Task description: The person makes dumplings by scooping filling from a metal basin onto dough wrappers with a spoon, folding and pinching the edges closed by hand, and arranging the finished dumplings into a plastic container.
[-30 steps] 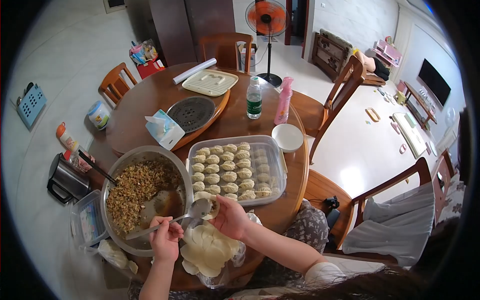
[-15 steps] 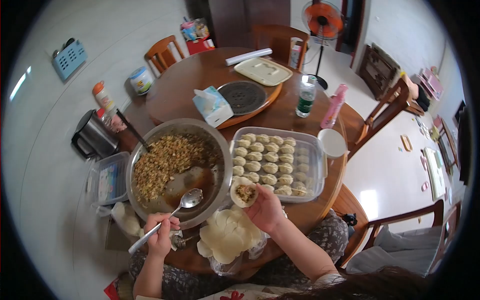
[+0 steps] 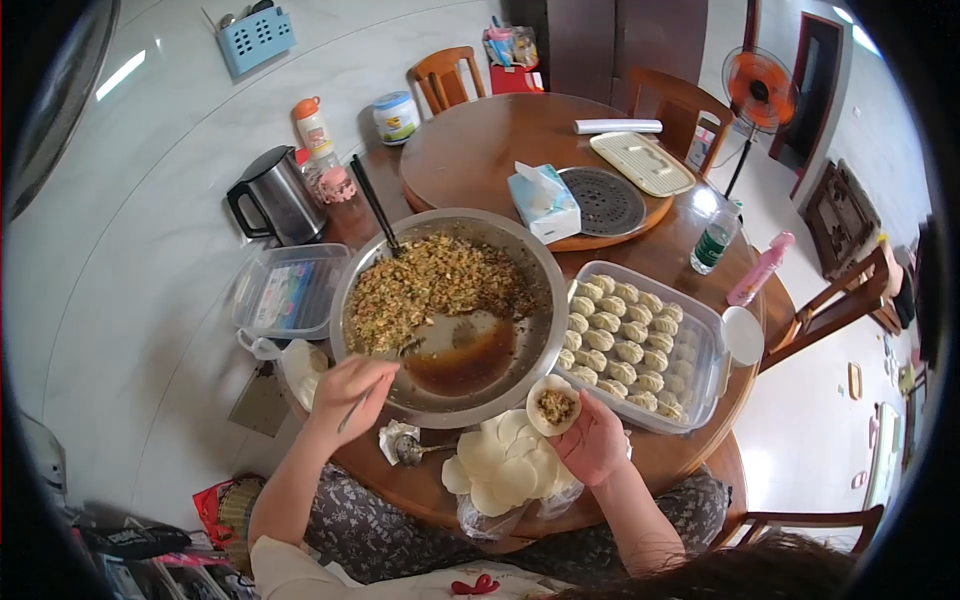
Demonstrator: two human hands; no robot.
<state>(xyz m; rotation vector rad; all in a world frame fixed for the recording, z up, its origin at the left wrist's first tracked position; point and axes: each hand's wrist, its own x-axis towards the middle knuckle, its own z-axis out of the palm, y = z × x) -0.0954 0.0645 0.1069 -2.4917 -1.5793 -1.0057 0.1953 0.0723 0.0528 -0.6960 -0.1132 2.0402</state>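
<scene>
My left hand [image 3: 352,396] is closed on the handle of a metal spoon [image 3: 412,346], whose bowl end reaches into the steel basin [image 3: 553,330] beside the minced filling [image 3: 430,285]. My right hand [image 3: 592,440] holds a round wrapper [image 3: 541,425] with a small heap of filling on it, to the right of a fanned stack of wrappers [image 3: 497,465]. Rows of pleated dumplings [image 3: 629,352] lie in a clear plastic box [image 3: 708,370] right of the basin. Black chopsticks [image 3: 372,200] lean in the basin.
A second spoon [image 3: 410,450] lies left of the wrapper stack. Around the basin are a plastic container [image 3: 292,290], a kettle [image 3: 277,200] and a tissue box [image 3: 545,203]. A water bottle [image 3: 713,240], pink bottle [image 3: 762,270] and white bowl [image 3: 741,336] stand at the right.
The view has swung left. My left hand has moved the spoon from the wrapper to the basin's filling, while my right hand still holds the wrapper, now with its filling exposed.
</scene>
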